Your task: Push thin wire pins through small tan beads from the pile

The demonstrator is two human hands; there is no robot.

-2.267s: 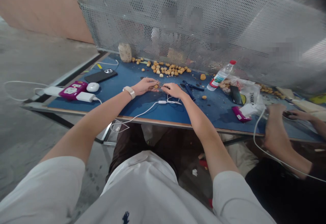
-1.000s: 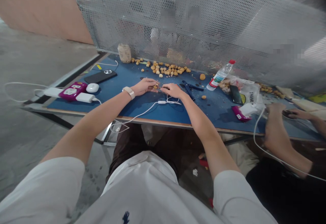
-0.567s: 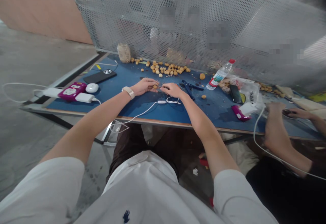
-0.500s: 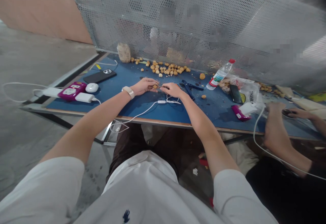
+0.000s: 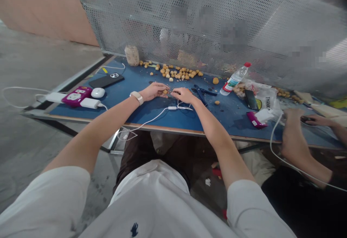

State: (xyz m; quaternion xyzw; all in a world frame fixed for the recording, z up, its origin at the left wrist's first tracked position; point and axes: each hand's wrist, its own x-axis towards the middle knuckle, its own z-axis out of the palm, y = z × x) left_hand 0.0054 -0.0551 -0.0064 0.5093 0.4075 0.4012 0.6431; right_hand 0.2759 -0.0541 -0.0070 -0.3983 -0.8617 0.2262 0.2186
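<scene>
A small round tan ball (image 5: 165,91), like a nut or a seed, is pinched in the fingers of my left hand (image 5: 153,91), which has a watch with a pale band at its wrist. Close on the right, my right hand (image 5: 184,95) has its fingers closed around something small and thin that points at the ball; its kind cannot be made out. Blue-handled pliers (image 5: 200,94) lie just beyond my right wrist. A white cable (image 5: 157,116) with a small inline block (image 5: 172,108) runs across the table below both hands.
Several tan balls (image 5: 181,73) lie along the perforated metal screen (image 5: 189,25), near a cloudy jar (image 5: 132,55). A black phone (image 5: 106,81) and purple box (image 5: 77,96) are left; a water bottle (image 5: 235,79) and plastic bag (image 5: 265,96) right. A co-worker's arm (image 5: 295,140) reaches in.
Both hands stay in nearly the same place, with the ball still in my left fingers. The thin thing at my right fingertips shows slightly differently.
</scene>
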